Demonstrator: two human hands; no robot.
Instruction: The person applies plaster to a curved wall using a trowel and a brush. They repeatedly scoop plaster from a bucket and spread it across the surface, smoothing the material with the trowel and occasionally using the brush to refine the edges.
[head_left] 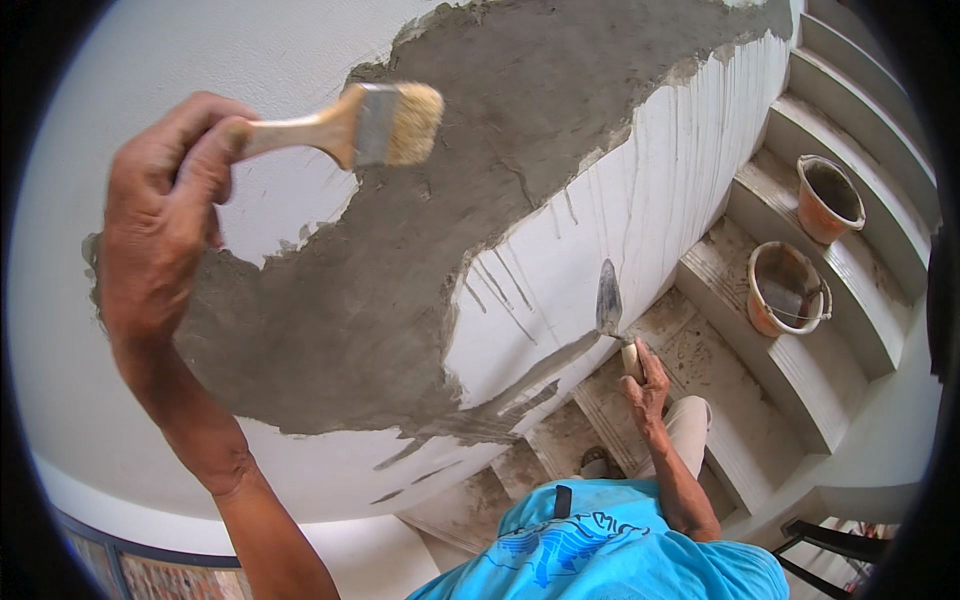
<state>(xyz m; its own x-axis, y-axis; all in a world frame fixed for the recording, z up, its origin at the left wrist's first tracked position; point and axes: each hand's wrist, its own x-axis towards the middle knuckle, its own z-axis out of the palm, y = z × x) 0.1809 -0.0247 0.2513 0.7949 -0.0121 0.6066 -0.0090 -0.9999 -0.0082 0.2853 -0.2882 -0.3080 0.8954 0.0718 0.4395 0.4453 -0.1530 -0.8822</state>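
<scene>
My left hand (165,215) is raised at the left, closed around the wooden handle of a flat paintbrush (378,124). Its pale bristles point right, in front of a patch of grey wet-looking mortar (400,260) on the white wall (560,300); whether they touch it I cannot tell. Lower down on the right, my right hand (648,380) grips the short light handle of a pointed trowel (608,298). The trowel's grey blade points up, close to the white wall below the mortar's edge. Grey drips run down the wall under the patch.
Stairs (790,390) curve upward on the right, smeared with grey. An orange bucket (785,290) with a wire handle stands on one step, and a second orange bucket (830,200) on a higher one. A dark railing (835,545) shows at the lower right.
</scene>
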